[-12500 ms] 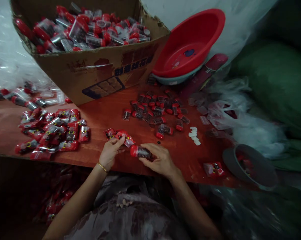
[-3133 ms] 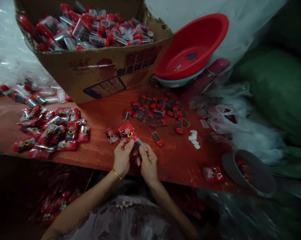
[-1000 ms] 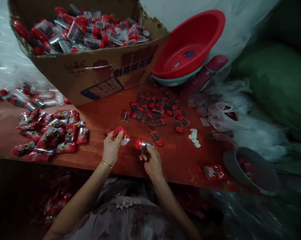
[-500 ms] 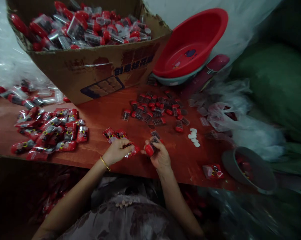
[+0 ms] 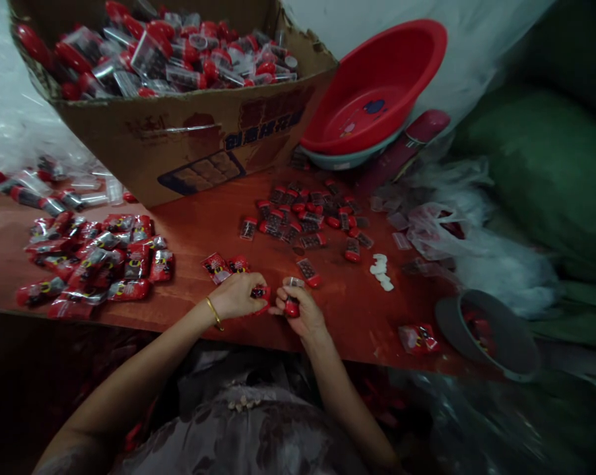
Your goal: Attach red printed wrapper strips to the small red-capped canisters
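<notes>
As the tube (image 5: pixel 292 307) looks slick, I'd grip mid-barrel, right hand (image 5: pixel 305 313) wrapping it, left hand (image 5: pixel 238 294) pinching a packet (image 5: pixel 263 293)

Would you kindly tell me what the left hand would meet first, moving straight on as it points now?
The left hand, with its red packet, would likely meet the right hand, which holds a bottle, though depth is unclear.

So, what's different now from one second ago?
The left hand moved its packet right and nearer the person, close to the bottle. The right hand turned that bottle's red end from leftward to toward the person. Both are still held. The box and red bowl stayed put.
</notes>
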A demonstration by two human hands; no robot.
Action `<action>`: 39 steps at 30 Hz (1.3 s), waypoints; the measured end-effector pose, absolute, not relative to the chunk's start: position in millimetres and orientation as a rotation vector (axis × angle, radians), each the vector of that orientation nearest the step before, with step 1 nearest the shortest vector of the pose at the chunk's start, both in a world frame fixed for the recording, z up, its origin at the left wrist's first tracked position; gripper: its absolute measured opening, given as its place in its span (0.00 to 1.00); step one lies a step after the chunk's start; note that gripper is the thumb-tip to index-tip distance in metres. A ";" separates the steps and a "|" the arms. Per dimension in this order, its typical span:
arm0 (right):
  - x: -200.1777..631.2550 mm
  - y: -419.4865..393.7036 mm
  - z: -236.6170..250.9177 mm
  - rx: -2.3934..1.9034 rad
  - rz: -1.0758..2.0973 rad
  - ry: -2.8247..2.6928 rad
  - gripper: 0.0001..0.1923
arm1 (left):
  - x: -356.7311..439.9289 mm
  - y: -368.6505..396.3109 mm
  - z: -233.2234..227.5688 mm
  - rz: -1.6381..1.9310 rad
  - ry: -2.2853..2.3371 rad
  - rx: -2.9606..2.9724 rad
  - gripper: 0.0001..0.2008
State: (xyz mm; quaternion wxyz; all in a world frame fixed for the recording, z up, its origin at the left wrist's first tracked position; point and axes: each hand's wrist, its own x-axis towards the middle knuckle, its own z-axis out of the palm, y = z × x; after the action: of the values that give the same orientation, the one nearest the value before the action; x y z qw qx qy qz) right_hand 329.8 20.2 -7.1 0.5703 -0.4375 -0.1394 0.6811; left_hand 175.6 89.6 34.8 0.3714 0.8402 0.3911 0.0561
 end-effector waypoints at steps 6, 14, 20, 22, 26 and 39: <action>323.3 18.1 -12.1 -1.273 1.478 -0.774 0.12 | 173.6 91.8 35.5 0.298 0.870 1.943 0.15; 301.2 26.5 -0.4 -1.165 1.162 -0.400 0.12 | 165.9 80.7 22.3 0.814 0.999 1.110 0.21; 294.3 22.2 -2.1 -1.212 1.326 -0.396 0.15 | 179.7 65.6 18.9 1.000 1.032 0.838 0.17; 301.1 17.1 -2.7 -1.150 1.453 -0.424 0.16 | 178.3 68.6 17.0 1.020 1.059 0.769 0.18; 315.8 2.1 0.2 -0.998 1.574 -0.518 0.13 | 171.3 74.4 13.5 0.893 1.042 0.576 0.21; 304.5 -18.1 17.4 -1.372 1.132 -0.976 0.13 | 174.4 64.9 13.4 0.848 1.112 0.562 0.21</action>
State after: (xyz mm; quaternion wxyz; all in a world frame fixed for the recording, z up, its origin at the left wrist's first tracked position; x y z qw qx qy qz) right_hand 304.5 -18.1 17.4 0.5280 -0.5742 -0.4086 0.4739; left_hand 174.4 64.9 13.4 0.7292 0.2551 0.5050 0.3849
